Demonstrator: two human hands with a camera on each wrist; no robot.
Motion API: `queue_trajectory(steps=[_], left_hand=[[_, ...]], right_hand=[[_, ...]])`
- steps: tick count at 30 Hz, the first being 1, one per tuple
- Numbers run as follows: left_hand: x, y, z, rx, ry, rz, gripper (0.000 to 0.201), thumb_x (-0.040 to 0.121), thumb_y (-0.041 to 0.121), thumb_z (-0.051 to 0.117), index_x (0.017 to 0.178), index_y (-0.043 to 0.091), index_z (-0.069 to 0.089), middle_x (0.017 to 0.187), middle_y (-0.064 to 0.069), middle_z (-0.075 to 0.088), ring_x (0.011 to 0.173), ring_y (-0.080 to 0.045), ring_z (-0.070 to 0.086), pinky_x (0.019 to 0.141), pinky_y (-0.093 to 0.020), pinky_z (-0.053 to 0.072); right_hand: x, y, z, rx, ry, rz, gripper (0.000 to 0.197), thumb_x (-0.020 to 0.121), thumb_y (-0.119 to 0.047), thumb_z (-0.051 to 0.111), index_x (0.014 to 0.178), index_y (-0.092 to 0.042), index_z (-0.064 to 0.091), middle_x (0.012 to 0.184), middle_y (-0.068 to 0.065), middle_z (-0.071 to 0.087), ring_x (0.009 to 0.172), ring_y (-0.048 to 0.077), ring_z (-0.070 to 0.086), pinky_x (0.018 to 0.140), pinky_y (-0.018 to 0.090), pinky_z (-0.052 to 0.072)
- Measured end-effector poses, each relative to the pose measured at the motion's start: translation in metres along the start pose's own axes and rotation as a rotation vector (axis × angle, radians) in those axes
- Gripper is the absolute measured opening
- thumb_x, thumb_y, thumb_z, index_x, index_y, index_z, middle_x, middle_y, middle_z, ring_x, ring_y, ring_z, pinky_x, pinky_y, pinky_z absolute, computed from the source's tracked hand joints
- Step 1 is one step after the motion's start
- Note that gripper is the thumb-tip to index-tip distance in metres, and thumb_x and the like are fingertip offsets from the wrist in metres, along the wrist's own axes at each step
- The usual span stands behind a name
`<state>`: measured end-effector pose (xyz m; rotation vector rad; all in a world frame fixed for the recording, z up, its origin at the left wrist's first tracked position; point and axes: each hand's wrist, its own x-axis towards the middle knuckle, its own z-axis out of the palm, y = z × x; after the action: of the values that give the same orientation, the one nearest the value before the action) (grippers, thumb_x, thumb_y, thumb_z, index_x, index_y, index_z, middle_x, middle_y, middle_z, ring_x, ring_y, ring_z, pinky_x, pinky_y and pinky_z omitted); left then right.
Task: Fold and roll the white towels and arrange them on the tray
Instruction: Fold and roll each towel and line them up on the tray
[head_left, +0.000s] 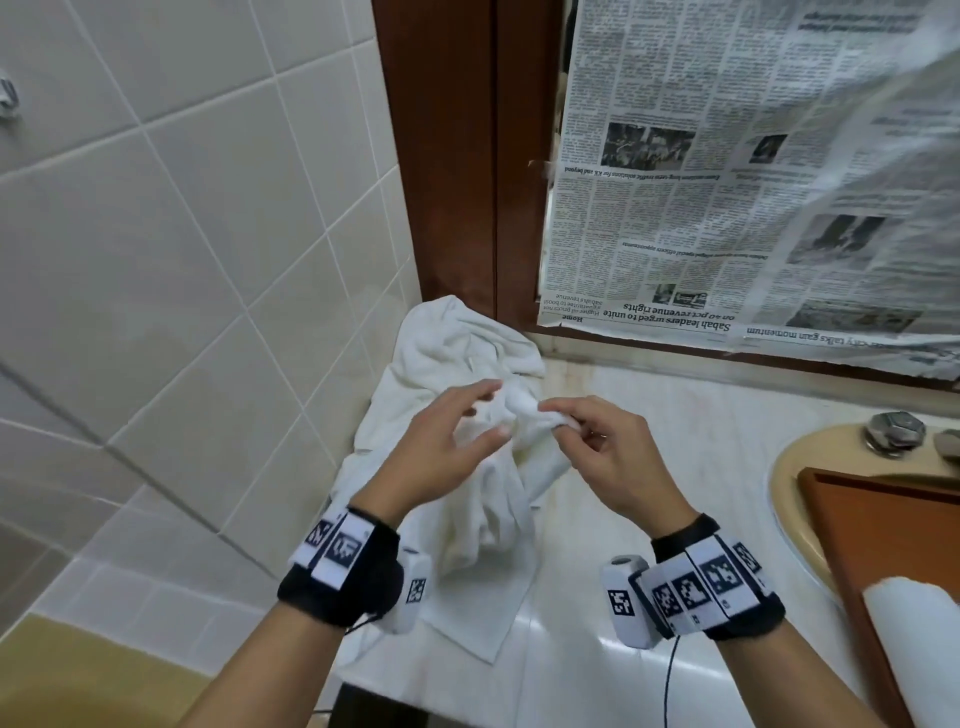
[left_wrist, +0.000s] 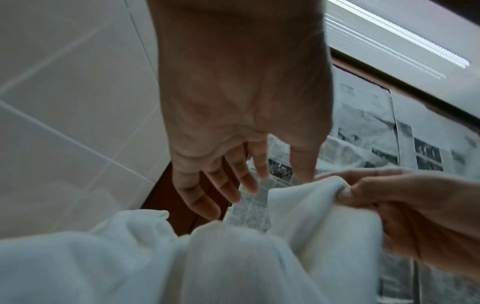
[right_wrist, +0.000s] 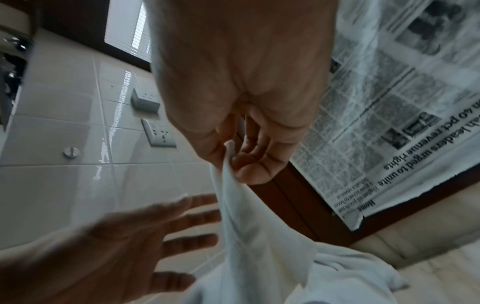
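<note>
White terry cloth everywhere: a crumpled white towel (head_left: 467, 415) is heaped at the tabletop's (head_left: 675, 441) back left corner, spilling toward the front edge. The right hand (head_left: 613, 457) has its grip pinched on a lifted corner of it, thumb against fingers. The left hand (head_left: 431, 447) hovers just beside that corner, grip open with fingers spread and holding nothing. A rolled towel (head_left: 914, 639) already sits on the wooden tray (head_left: 883, 519) at the right edge, over the sink (head_left: 795, 467). Newspaper (head_left: 727, 182) covers the mirror behind.
</note>
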<state>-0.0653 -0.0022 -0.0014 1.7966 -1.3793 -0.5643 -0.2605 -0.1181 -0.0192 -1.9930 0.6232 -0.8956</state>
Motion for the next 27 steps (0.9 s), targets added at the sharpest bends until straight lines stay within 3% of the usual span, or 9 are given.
queue_trajectory(steps=[4,7,9,11,14,16,20,24,27], left_hand=[[0.011,0.019,0.007,-0.067,-0.378,0.105,0.039,0.095,0.038,0.066,0.133,0.037,0.060,0.132,0.021,0.059,0.124,0.006,0.050,0.106,-0.020,0.039],[0.002,0.025,0.025,-0.129,-0.435,0.090,0.017,0.091,0.034,0.069,0.106,0.026,0.072,0.099,0.006,0.070,0.095,-0.005,0.061,0.091,-0.035,0.046],[-0.010,0.034,0.037,-0.202,-0.448,0.111,0.007,0.093,0.032,0.068,0.090,0.026,0.071,0.081,0.007,0.063,0.079,-0.008,0.055,0.078,-0.035,0.042],[-0.024,0.042,0.050,-0.245,-0.408,0.164,0.013,0.094,0.031,0.067,0.083,0.023,0.069,0.076,0.009,0.057,0.073,-0.008,0.050,0.073,-0.032,0.037],[-0.036,0.055,0.065,-0.260,-0.283,0.182,0.007,0.093,0.024,0.067,0.090,0.022,0.073,0.074,0.016,0.061,0.072,-0.006,0.051,0.072,-0.030,0.040],[-0.041,0.063,0.071,-0.263,-0.223,0.174,0.008,0.093,0.022,0.067,0.093,0.023,0.075,0.078,0.014,0.067,0.073,-0.005,0.056,0.071,-0.035,0.047],[-0.043,0.070,0.068,-0.268,-0.133,0.192,0.011,0.094,0.015,0.065,0.093,0.018,0.076,0.084,0.015,0.070,0.076,-0.002,0.060,0.072,-0.032,0.049],[-0.040,0.066,0.050,-0.161,0.018,0.236,0.014,0.092,0.023,0.062,0.088,0.025,0.075,0.084,0.013,0.071,0.078,-0.005,0.063,0.072,-0.029,0.049],[-0.044,0.063,0.035,-0.061,0.074,0.246,0.013,0.092,0.010,0.065,0.090,0.016,0.077,0.087,0.009,0.074,0.082,-0.008,0.066,0.074,-0.022,0.048]], right_hand=[[-0.026,-0.022,-0.018,-0.049,-0.037,-0.028,0.027,0.089,-0.009,0.063,0.109,-0.024,0.075,0.077,0.004,0.057,0.067,0.024,0.055,0.061,0.031,0.045],[-0.052,-0.036,-0.038,-0.078,-0.017,-0.010,0.024,0.088,-0.019,0.062,0.108,-0.022,0.075,0.081,0.001,0.062,0.071,0.024,0.058,0.064,0.036,0.048],[-0.070,-0.042,-0.053,-0.088,0.041,0.020,0.021,0.089,-0.023,0.063,0.108,-0.022,0.073,0.085,0.002,0.068,0.075,0.026,0.061,0.067,0.043,0.052],[-0.087,-0.043,-0.064,-0.063,0.102,0.077,0.017,0.090,-0.023,0.065,0.106,-0.023,0.072,0.087,0.000,0.070,0.079,0.026,0.064,0.071,0.045,0.054],[-0.115,-0.031,-0.063,-0.011,0.107,0.187,0.016,0.087,-0.030,0.070,0.102,-0.025,0.069,0.089,-0.002,0.070,0.083,0.023,0.065,0.073,0.044,0.053],[-0.136,-0.014,-0.054,0.071,0.015,0.313,0.026,0.082,-0.034,0.074,0.106,-0.023,0.068,0.096,0.003,0.072,0.090,0.026,0.068,0.078,0.044,0.055],[-0.183,0.019,-0.041,-0.012,-0.187,0.510,0.012,0.089,-0.025,0.070,0.093,-0.014,0.072,0.091,0.004,0.074,0.084,0.012,0.069,0.073,0.032,0.052],[-0.207,0.034,-0.074,-0.238,-0.067,0.498,0.030,0.092,-0.033,0.065,0.072,-0.012,0.060,0.068,-0.009,0.061,0.060,0.004,0.053,0.060,0.031,0.042],[-0.206,0.018,-0.124,-0.249,0.083,0.424,0.037,0.090,-0.035,0.064,0.062,-0.018,0.049,0.057,-0.010,0.046,0.056,0.004,0.042,0.057,0.031,0.032]])
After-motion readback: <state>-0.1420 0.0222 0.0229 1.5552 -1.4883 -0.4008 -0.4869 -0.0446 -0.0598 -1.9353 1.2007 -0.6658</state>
